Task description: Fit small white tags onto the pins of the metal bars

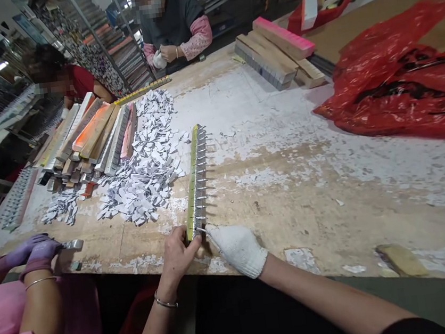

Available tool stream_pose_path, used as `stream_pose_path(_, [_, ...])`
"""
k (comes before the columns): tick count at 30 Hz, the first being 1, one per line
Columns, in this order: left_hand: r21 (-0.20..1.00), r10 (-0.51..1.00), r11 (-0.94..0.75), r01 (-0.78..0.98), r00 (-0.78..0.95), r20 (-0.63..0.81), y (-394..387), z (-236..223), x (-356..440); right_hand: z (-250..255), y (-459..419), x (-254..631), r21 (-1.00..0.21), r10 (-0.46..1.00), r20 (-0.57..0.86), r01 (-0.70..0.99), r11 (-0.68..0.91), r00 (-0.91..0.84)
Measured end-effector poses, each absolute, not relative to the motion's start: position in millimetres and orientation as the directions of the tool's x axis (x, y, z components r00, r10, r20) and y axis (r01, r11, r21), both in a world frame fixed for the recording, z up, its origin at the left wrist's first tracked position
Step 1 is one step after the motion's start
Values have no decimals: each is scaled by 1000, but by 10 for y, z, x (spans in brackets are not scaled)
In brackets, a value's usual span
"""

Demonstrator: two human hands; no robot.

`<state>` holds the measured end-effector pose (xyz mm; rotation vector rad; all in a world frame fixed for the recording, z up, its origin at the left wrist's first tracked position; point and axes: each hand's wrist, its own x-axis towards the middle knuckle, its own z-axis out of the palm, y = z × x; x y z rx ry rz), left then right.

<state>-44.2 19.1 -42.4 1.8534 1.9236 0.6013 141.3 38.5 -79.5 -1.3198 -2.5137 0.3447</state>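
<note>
A long narrow bar (195,175), yellow-green on its side, lies lengthwise away from me, with a row of thin metal pins sticking out to the right. My left hand (178,252), bare with a bracelet at the wrist, grips its near end between thumb and fingers. My right hand (237,245), in a white knit glove, is closed just right of that end. A thin pin-like piece (201,229) runs from its fingertips to the bar; its exact kind is too small to tell.
Small white pieces (140,187) lie heaped left of the bar, beside stacked wooden bars (93,128). More wood blocks (268,57) and a red plastic bag (393,83) sit at the right. A co-worker's purple-gloved hands (39,252) are at the left; another person (174,27) works across the table.
</note>
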Motion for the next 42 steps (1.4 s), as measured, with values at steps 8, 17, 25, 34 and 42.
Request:
stream_pose_path(8, [658, 997, 71, 750, -70, -29, 200, -457, -448, -901, 365, 1367, -257, 811, 262, 772, 581, -523])
stream_pose_path(17, [647, 996, 70, 759, -91, -2, 189, -495, -431, -766, 414, 1341, -198, 804, 84, 781, 592, -588])
stream_pose_path(25, [527, 972, -45, 849, -84, 218, 147, -623, -313, -474, 548, 1323, -253, 781, -180, 795, 551, -598])
stream_pose_path(34, [476, 965, -140, 868, 11, 263, 120, -712, -295, -463, 599, 1285, -321, 765, -288, 811, 490, -576])
stream_pose_path(42, [484, 991, -49, 874, -18, 133, 157, -636, -326, -433, 571, 1277, -331, 798, -270, 830, 449, -539])
